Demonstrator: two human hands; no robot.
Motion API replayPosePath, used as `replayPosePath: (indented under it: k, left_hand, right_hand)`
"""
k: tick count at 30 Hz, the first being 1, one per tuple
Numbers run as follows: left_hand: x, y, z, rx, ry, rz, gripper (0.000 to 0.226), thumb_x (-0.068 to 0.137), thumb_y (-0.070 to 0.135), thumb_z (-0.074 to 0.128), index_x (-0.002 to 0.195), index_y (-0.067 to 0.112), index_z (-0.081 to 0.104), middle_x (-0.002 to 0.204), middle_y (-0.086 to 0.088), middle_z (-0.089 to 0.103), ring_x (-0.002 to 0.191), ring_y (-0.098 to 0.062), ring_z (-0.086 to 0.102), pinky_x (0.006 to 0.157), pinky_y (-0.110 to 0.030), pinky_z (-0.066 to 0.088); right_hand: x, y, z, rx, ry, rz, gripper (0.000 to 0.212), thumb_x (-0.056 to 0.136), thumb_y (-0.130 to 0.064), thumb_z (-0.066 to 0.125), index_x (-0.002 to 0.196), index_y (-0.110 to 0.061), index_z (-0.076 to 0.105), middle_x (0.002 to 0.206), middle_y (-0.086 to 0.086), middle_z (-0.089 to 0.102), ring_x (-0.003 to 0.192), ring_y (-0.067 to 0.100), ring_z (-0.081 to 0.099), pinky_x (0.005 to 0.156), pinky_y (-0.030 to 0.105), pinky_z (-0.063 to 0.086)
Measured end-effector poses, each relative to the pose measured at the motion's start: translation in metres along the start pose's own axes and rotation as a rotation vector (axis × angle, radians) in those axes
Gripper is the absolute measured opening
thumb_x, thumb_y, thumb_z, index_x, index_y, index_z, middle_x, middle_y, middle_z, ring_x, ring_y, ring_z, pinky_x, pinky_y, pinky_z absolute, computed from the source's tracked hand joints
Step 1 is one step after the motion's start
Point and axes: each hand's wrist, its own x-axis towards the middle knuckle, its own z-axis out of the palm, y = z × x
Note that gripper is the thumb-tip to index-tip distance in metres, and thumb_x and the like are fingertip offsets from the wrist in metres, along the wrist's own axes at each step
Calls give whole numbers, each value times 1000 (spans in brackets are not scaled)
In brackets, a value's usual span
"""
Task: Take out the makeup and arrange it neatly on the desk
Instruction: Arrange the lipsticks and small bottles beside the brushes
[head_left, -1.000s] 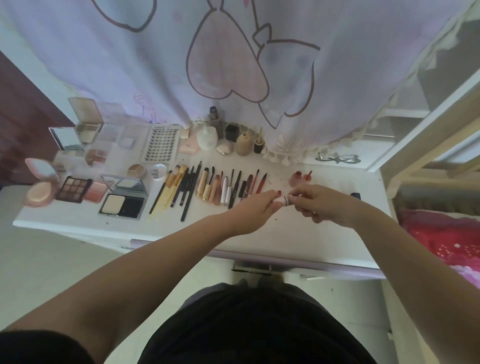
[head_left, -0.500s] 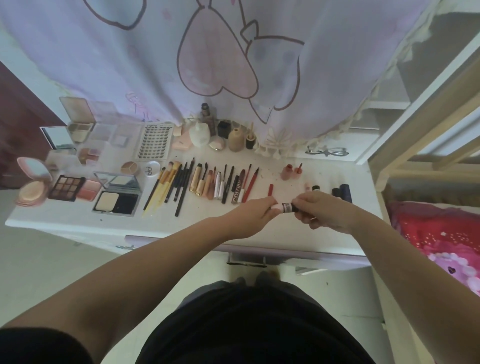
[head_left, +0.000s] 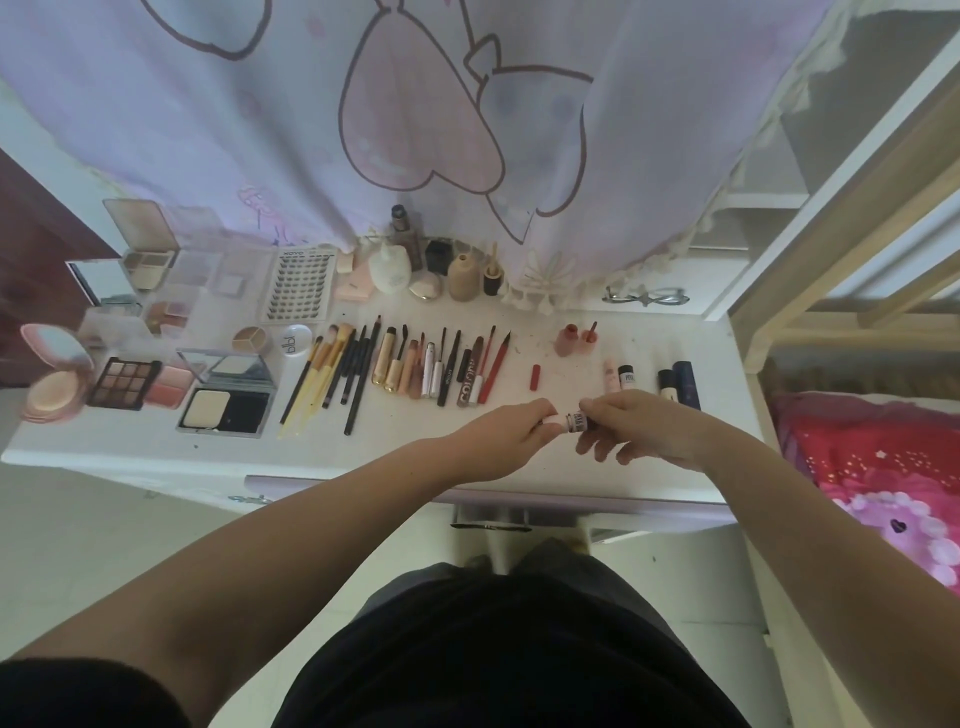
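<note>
Both hands meet over the front of the desk (head_left: 519, 457), just right of the laid-out row of brushes and pencils (head_left: 395, 364). The left hand (head_left: 498, 441) pinches the pale end of a small tube (head_left: 574, 420); the right hand (head_left: 644, 426) pinches the dark labelled end with thumb and forefinger, its other fingers loosely spread below. The tube is held level between them, just above the desktop.

A narrow gap shows between pale and dark parts; possibly a cap being pulled or twisted, but the view is too small to be sure.

Handling judgement: light, rigid plastic, smooth and likely a little slippery, so it could roll once set down. Best held across the barrel, not at the cap seam. Lay it parallel with the tubes near the right edge (head_left: 628, 376).
</note>
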Motion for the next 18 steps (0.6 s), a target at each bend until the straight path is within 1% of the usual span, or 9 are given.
replayPosePath:
  k: [2,5,6,7,9,11,14,16,18]
  left_hand:
    - [5,2,-2,22,-34,22,29,101,34,34,105,11,51,78,0,51,67,-14,46,64,-28,38]
    - [13,1,-9,69,-127,28,35,101,31,38,110,3,58,98,-14,56,87,-25,52,78,-34,42]
    - [15,-1,-12,57,-155,3,36,101,31,38,113,4,59,103,-14,57,92,-25,53,81,-33,42]
    - [18,-4,-14,10,-175,-39,35,101,32,39,116,7,58,104,-10,58,94,-21,54,82,-31,42]
    - [24,-10,-16,-196,-170,-144,31,100,32,41,119,12,55,98,0,58,87,-13,53,77,-24,44]
    - [33,-8,-12,-443,-120,-232,26,100,28,41,117,11,51,93,0,59,83,-12,56,73,-23,47]
    - [53,2,1,-686,-43,-315,24,101,24,39,119,9,42,106,-7,65,97,-17,64,85,-30,52]
    - [64,6,10,-611,48,-312,25,100,24,42,121,9,41,114,-7,65,106,-19,62,91,-32,49]
    - [74,4,17,-409,214,-297,27,97,26,47,120,11,47,115,-7,64,108,-20,59,92,-33,47]
  right_hand:
    - [2,2,-5,-94,-24,-7,22,99,-25,45,96,-11,62,83,2,67,70,12,56,62,21,44]
    - [4,8,-22,-265,-39,-8,11,96,-22,52,100,-14,59,89,-1,67,75,8,59,65,20,47]
    - [3,12,-30,-267,-32,4,9,95,-21,54,100,-15,58,92,0,68,77,8,61,66,20,49]
    - [2,16,-38,-227,-19,19,7,95,-19,55,101,-15,56,94,1,68,79,8,63,68,21,50]
    - [1,24,-55,-7,25,45,11,94,-15,55,105,-15,54,101,6,68,87,13,65,71,25,52]
    - [2,30,-64,241,40,55,18,94,-12,54,112,-15,54,104,9,68,92,18,66,72,28,53]
    - [14,34,-65,332,21,53,19,98,-18,47,114,-14,56,107,8,68,96,16,66,74,30,55]
    - [27,34,-60,338,75,49,21,100,-22,42,114,-12,55,110,4,68,98,14,65,77,29,55]
    - [43,34,-54,244,220,-3,22,100,-23,43,118,-13,52,116,0,63,102,12,60,83,29,51]
